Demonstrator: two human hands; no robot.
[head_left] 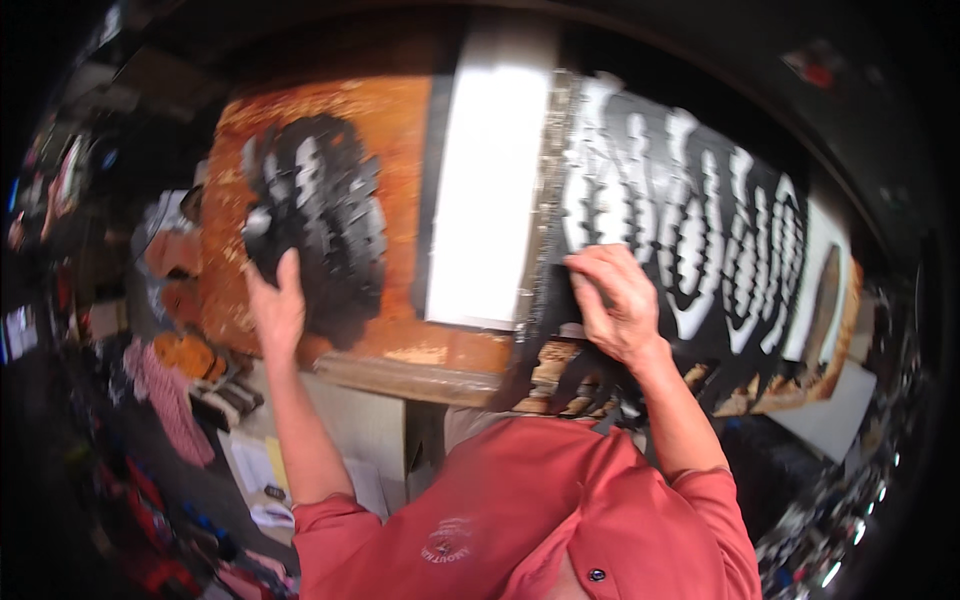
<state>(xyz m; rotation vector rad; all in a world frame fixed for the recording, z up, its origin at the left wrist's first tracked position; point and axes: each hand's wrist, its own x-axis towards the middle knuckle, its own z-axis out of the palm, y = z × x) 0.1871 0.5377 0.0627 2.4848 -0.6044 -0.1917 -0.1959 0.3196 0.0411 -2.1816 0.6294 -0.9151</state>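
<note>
My left hand (275, 305) is at the lower left edge of a pile of black cut pieces (325, 235) with notched edges, its thumb and fingers apart. The picture is blurred there, and I see nothing held in it. On the right lies a black sheet (665, 185) with several long toothed-edge cut-outs, white showing through them. Over the sheet's left part, my right hand (618, 305) has its thumb and fingers closed together. Whatever is pinched between them, if anything, is too small or blurred to make out.
An orange-brown worn board (405, 150) lies under the pile. A white panel (490, 180) stands between pile and sheet. Black strips of the sheet hang over the table's front edge (405, 378). Below left are a pink cloth (170, 400) and papers (255, 465).
</note>
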